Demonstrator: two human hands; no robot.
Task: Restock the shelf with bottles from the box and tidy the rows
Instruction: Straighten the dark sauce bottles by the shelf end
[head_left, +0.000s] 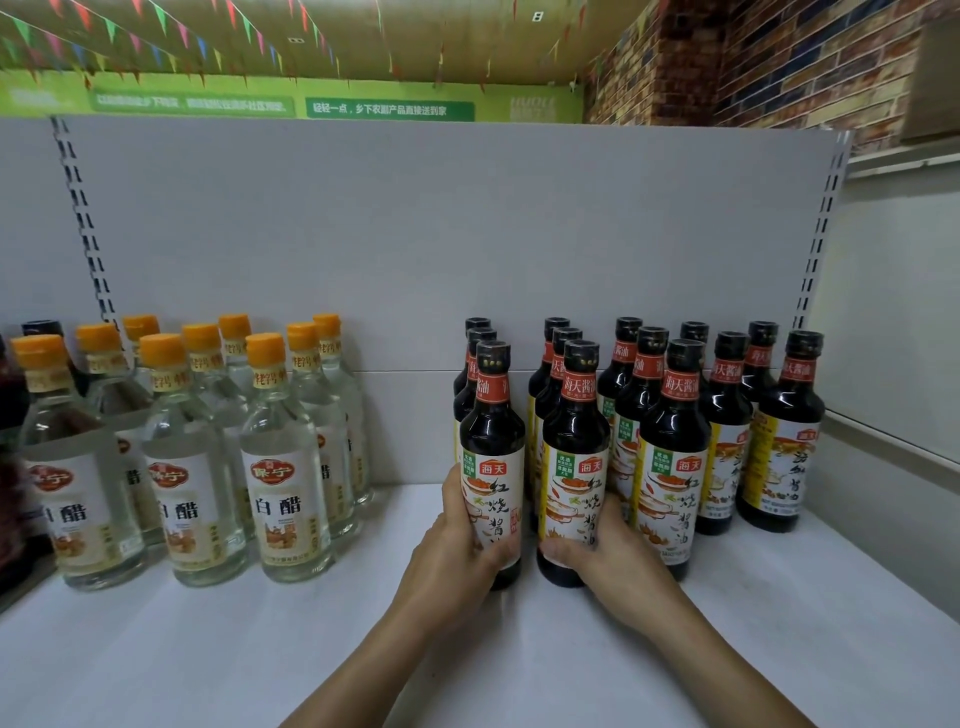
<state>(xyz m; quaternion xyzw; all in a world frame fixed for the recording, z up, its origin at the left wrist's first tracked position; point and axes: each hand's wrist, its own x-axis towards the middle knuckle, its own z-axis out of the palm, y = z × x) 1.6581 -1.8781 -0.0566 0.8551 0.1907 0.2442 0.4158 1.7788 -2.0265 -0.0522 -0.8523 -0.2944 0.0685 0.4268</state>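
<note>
Dark soy sauce bottles with red neck labels stand in rows at the right of the white shelf (779, 623). My left hand (457, 545) grips the lower body of the front bottle (492, 415) of the leftmost dark row. My right hand (608, 551) grips the base of the front bottle (576, 415) of the row beside it. Both bottles stand upright on the shelf, a narrow gap between them. The box is out of view.
Clear white vinegar bottles (283, 467) with orange caps fill the shelf's left part, several rows deep. A bare strip of shelf separates them from the dark bottles. More dark bottles (779, 441) stand at the far right, near the upright (821, 234). A grey back panel closes the rear.
</note>
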